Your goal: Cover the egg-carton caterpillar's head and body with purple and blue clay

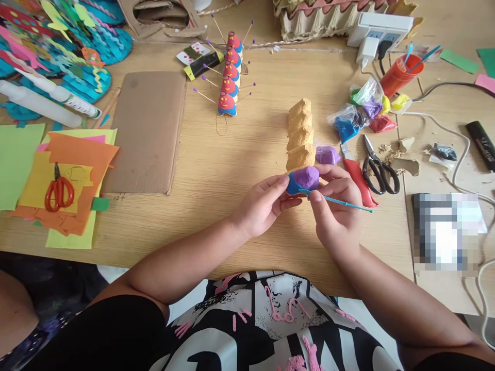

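Both hands work at the near end of a bumpy tan strip (300,138), which lies right of centre on a wooden tabletop (240,154), pointing away from the near edge. The left hand's (258,208) fingers pinch one side of that end; the right hand's (342,219) fingers brace the other and grip a thin blue tool (340,201), its tip at the clay. The covering appears to be in an early stage: one hump wears blue clay (293,185) and a plain purple patch (308,177), while the four beyond it are bare. Toward the far edge, a red-and-blue strip (231,72) looks complete, with smiling faces and purple-tipped sticks along both sides. Closest in the way, a packet of purple clay (328,154) sits beside the tan strip, and a red knife (359,178) and black scissors (381,172) lie just right of the right hand. Clay bags (346,128), an orange cup (400,76) and a white power strip (381,30) crowd toward the far right corner; red-handled scissors (59,196) rest on coloured paper (87,159) toward the left edge.
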`<action>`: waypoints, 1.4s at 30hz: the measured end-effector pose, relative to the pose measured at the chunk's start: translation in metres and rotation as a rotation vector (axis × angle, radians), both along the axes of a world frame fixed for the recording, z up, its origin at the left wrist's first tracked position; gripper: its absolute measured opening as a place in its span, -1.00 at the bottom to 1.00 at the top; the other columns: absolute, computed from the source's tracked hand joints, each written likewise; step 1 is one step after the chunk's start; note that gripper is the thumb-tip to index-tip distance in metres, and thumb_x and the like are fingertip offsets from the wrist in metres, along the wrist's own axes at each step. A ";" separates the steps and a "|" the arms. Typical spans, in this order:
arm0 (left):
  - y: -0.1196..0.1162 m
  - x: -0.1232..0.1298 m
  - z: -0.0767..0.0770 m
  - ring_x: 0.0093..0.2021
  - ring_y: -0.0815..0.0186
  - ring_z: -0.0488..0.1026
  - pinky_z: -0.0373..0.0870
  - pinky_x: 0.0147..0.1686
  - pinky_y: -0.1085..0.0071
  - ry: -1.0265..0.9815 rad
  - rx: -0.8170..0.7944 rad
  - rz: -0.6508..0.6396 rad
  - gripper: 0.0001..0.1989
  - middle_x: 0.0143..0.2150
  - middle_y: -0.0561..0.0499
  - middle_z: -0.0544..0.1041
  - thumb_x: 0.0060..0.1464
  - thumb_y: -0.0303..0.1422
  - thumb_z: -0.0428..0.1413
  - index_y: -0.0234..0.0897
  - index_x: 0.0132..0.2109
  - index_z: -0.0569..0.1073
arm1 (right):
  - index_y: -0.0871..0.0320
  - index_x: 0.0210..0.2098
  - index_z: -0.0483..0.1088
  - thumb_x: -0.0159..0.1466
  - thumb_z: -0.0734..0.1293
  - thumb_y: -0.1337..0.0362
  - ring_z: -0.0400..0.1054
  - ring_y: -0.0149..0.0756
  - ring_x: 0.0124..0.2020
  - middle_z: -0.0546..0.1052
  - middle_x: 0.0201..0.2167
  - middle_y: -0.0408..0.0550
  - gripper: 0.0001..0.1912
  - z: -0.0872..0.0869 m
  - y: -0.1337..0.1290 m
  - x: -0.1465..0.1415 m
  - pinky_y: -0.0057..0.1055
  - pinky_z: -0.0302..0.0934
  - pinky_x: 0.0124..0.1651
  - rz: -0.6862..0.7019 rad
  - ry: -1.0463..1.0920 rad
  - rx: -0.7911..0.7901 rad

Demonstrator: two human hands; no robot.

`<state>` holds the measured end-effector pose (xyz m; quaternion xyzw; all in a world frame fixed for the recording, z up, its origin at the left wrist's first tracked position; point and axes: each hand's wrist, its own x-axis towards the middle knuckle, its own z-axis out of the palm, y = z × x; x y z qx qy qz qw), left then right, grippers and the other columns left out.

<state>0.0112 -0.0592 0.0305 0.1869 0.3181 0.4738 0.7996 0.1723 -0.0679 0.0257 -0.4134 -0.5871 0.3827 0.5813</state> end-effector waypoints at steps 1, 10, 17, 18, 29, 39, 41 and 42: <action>0.000 0.000 0.000 -0.15 0.34 0.66 0.56 -0.07 0.44 0.005 -0.004 0.002 -0.74 -0.16 -0.03 0.72 0.20 -0.13 0.35 -0.25 -0.16 0.66 | -0.01 -0.25 0.42 0.36 0.49 0.11 0.47 -0.05 0.16 0.54 0.09 -0.01 -0.81 0.000 0.000 0.000 0.15 0.41 0.31 -0.003 -0.006 0.003; 0.002 -0.002 -0.003 -0.06 0.24 0.67 0.59 -0.09 0.41 0.084 0.055 0.015 -0.67 -0.11 -0.08 0.73 0.15 -0.07 0.37 -0.27 -0.17 0.66 | 0.02 -0.28 0.40 0.38 0.46 0.17 0.46 -0.08 0.17 0.54 0.09 -0.02 -0.82 0.000 -0.004 -0.002 0.09 0.36 0.32 -0.016 -0.030 -0.035; 0.002 0.000 -0.004 -0.04 0.24 0.67 0.58 -0.05 0.40 0.085 0.033 0.005 -0.69 -0.10 -0.07 0.73 0.17 -0.09 0.35 -0.25 -0.14 0.67 | 0.00 -0.27 0.42 0.35 0.49 0.12 0.47 -0.08 0.14 0.53 0.10 -0.02 -0.80 -0.002 -0.005 -0.004 0.08 0.42 0.28 -0.042 -0.015 -0.037; 0.002 0.001 -0.004 -0.07 0.27 0.67 0.58 -0.06 0.41 0.081 0.022 0.011 -0.70 -0.12 -0.06 0.73 0.18 -0.10 0.35 -0.25 -0.14 0.67 | 0.00 -0.27 0.42 0.36 0.48 0.13 0.47 -0.08 0.14 0.54 0.10 -0.02 -0.81 -0.001 -0.005 -0.003 0.08 0.41 0.29 -0.050 -0.031 -0.030; 0.001 0.003 -0.004 -0.15 0.36 0.66 0.54 -0.08 0.45 0.018 -0.034 0.034 -0.74 -0.12 -0.03 0.74 0.20 -0.17 0.35 -0.24 -0.07 0.68 | 0.02 -0.28 0.39 0.36 0.46 0.24 0.51 -0.09 0.13 0.58 0.07 -0.01 -0.84 -0.004 0.003 -0.001 0.09 0.43 0.25 -0.044 -0.070 -0.002; 0.000 0.003 -0.008 -0.05 0.34 0.65 0.53 -0.03 0.46 0.017 0.013 0.018 -0.68 -0.03 -0.07 0.74 0.20 -0.12 0.35 -0.24 -0.03 0.68 | 0.02 -0.29 0.38 0.36 0.44 0.30 0.52 -0.08 0.16 0.59 0.10 0.01 -0.85 0.000 0.003 -0.003 0.08 0.42 0.24 -0.077 -0.137 0.043; 0.000 0.003 -0.009 -0.06 0.34 0.65 0.53 -0.02 0.46 0.013 0.019 0.017 -0.67 -0.04 -0.06 0.74 0.19 -0.11 0.35 -0.24 -0.03 0.68 | 0.02 -0.27 0.41 0.37 0.44 0.29 0.52 -0.07 0.16 0.60 0.08 0.01 -0.87 -0.001 0.004 -0.001 0.08 0.41 0.26 -0.073 -0.161 0.056; 0.000 0.003 -0.009 -0.06 0.34 0.65 0.53 -0.02 0.45 0.014 0.020 0.017 -0.66 -0.04 -0.05 0.74 0.19 -0.10 0.35 -0.24 -0.03 0.68 | 0.02 -0.26 0.42 0.37 0.44 0.28 0.52 -0.07 0.15 0.60 0.07 0.00 -0.89 -0.001 0.004 -0.001 0.08 0.40 0.27 -0.071 -0.173 0.064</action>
